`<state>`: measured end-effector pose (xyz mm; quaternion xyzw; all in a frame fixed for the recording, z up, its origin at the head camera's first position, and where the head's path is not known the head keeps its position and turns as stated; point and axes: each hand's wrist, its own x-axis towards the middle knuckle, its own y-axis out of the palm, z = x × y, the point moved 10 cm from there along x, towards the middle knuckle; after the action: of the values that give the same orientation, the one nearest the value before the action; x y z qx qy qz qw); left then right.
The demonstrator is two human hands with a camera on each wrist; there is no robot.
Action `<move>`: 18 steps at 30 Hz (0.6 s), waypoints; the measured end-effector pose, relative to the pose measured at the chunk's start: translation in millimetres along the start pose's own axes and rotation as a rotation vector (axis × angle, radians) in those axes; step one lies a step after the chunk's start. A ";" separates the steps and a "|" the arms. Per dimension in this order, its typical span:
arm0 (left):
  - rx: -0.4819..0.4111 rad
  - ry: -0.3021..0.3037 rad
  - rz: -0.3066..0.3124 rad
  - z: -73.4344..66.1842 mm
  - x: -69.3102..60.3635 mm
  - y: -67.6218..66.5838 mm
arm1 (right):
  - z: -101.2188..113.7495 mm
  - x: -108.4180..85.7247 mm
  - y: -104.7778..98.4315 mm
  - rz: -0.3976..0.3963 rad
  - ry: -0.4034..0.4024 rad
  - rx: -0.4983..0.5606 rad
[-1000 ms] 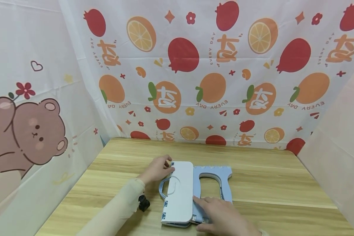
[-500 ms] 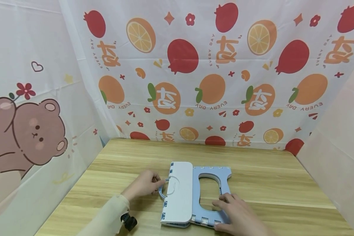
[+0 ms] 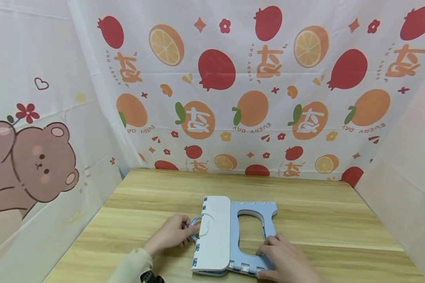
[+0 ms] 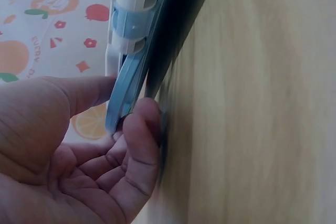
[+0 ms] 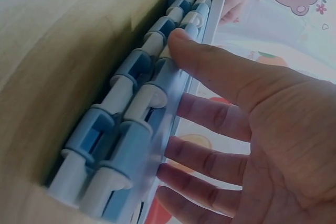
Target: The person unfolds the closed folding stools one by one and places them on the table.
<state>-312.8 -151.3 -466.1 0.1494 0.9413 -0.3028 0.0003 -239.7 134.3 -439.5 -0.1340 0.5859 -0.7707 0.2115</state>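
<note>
A folding step stool with a white top (image 3: 217, 236) and blue leg panels (image 3: 235, 220) lies partly folded on the table, its legs spread flat to the right. On its left side is a small blue loop handle (image 3: 193, 228). My left hand (image 3: 173, 234) pinches this handle (image 4: 121, 98), thumb on one side and curled fingers on the other, as the left wrist view shows. My right hand (image 3: 287, 259) rests on the near right corner of the blue frame. Its thumb touches the hinged edge (image 5: 139, 100), and its fingers extend over the panel, their tips partly hidden.
The wooden table (image 3: 156, 188) runs back to a fruit-printed cloth (image 3: 294, 137) at the rear. A bear-printed cloth (image 3: 42, 157) stands along the left side, and a pale cloth (image 3: 407, 173) along the right. A black wrist device (image 3: 150, 277) is strapped below my left sleeve.
My left hand has left the upper left corner of the white top, come nearer and taken hold of the handle. My right hand has slid right along the frame. The stool stays put.
</note>
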 end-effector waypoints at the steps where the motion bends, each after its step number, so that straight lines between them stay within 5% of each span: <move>1: -0.012 -0.001 -0.005 0.5 0.1 0.6 | 0.4 0.5 0.0 0.005 0.004 0.001; 9: -0.152 -0.006 -0.040 -2.3 2.8 -1.2 | 7.2 4.5 -6.4 -0.042 -0.024 -0.038; 18: -0.320 0.022 -0.094 -29.1 3.9 -18.8 | 10.3 5.6 -14.2 -0.085 -0.043 0.025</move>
<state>-319.3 -148.1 -431.9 0.1067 0.9833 -0.1472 -0.0004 -242.4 126.1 -423.3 -0.1728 0.5653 -0.7832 0.1928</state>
